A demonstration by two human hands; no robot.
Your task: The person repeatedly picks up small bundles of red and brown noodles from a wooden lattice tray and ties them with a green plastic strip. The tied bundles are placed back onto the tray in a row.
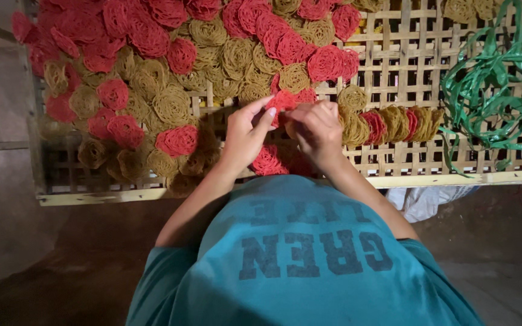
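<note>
**Red disc pinched above the woven rack**

At the middle of the woven bamboo rack [394,66], both hands meet over a red noodle disc [283,99]. The left hand [246,133] and right hand [316,130] are closed around it, fingertips pinching its edges. A row of stacked discs [388,124] lies at three o'clock, green plastic strips [490,90] beyond, a loose heap [152,72] at ten o'clock. The disc looks brittle — too firm a pinch could crack it, or crumbs could fall through the slats.

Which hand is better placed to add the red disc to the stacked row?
Right, probably. The right hand sits closer to the stacked row; the left hand pinches the red disc from the far side.
</note>
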